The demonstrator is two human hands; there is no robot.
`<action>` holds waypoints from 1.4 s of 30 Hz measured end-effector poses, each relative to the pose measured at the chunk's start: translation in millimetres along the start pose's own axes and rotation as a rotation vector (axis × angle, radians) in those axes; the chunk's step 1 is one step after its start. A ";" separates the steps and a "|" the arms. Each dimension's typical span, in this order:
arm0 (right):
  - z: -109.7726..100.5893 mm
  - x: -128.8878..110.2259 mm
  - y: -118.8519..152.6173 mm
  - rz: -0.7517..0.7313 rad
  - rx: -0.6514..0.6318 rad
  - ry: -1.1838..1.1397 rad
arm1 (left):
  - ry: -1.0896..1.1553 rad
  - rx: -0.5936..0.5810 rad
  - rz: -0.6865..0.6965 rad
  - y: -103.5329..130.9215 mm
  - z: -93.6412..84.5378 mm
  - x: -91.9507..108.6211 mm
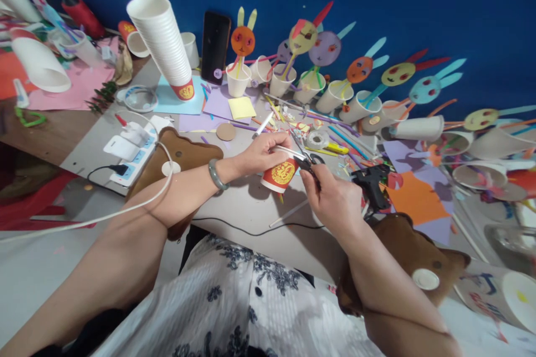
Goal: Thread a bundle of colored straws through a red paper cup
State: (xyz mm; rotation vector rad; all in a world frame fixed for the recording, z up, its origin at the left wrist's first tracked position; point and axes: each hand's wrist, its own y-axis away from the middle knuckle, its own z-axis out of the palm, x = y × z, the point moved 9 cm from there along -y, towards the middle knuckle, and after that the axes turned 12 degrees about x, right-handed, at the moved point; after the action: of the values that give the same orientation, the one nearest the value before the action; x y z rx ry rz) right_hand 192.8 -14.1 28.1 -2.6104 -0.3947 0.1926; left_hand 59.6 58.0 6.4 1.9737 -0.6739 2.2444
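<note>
Near the middle of the table, my left hand point(268, 153) is closed around a paper cup point(280, 174) with a red band and a yellow print. The cup is tilted, its white end toward me. My right hand point(333, 195) grips the dark handles of a pair of scissors point(307, 160), just right of the cup. The scissor blades point up and left, at the cup's upper edge, beside my left fingers. A thin white strip lies along the cup there; whether the blades touch it is too small to tell.
A tall cup stack point(161, 39) stands back left, near a power strip point(136, 159) with a white cable over my left forearm. Cups with paper rabbit heads point(243, 40) line the wall. A black glue gun point(372, 184) lies right of my right hand, beside orange paper point(419, 198).
</note>
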 end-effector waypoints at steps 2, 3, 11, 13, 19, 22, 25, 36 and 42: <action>-0.5 -0.2 0.0 -0.002 0.004 -0.004 | 0.002 0.000 0.000 0.1 -0.3 0.5; -0.6 -0.2 0.0 -0.002 0.005 -0.006 | 0.002 0.002 0.002 0.0 -0.6 0.8; 1.9 2.4 0.6 0.019 -0.017 -0.016 | -0.019 0.002 0.012 -0.2 -1.5 0.8; 2.6 2.7 0.7 0.022 -0.022 -0.020 | -0.019 0.002 0.018 0.2 -1.4 1.6; 2.2 2.8 0.1 0.031 -0.037 -0.033 | -0.029 0.009 0.027 0.5 -1.7 2.4; 2.0 3.0 -0.3 0.040 -0.046 -0.034 | -0.044 0.016 0.023 0.3 -2.3 2.3; 1.6 3.0 -0.6 0.044 -0.046 -0.035 | -0.053 0.020 0.013 0.5 -2.5 2.6; 1.5 2.9 -0.5 0.042 -0.054 -0.065 | -0.063 0.015 0.009 0.4 -2.9 1.1; -0.5 1.5 -0.3 0.035 -0.040 -0.046 | -0.040 0.007 0.010 0.3 -2.5 0.4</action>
State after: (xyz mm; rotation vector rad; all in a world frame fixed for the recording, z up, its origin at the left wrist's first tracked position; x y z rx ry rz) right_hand 194.2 -13.6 28.6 -2.6581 -0.3723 0.2602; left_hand 57.1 58.5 6.6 2.0283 -0.6826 2.2210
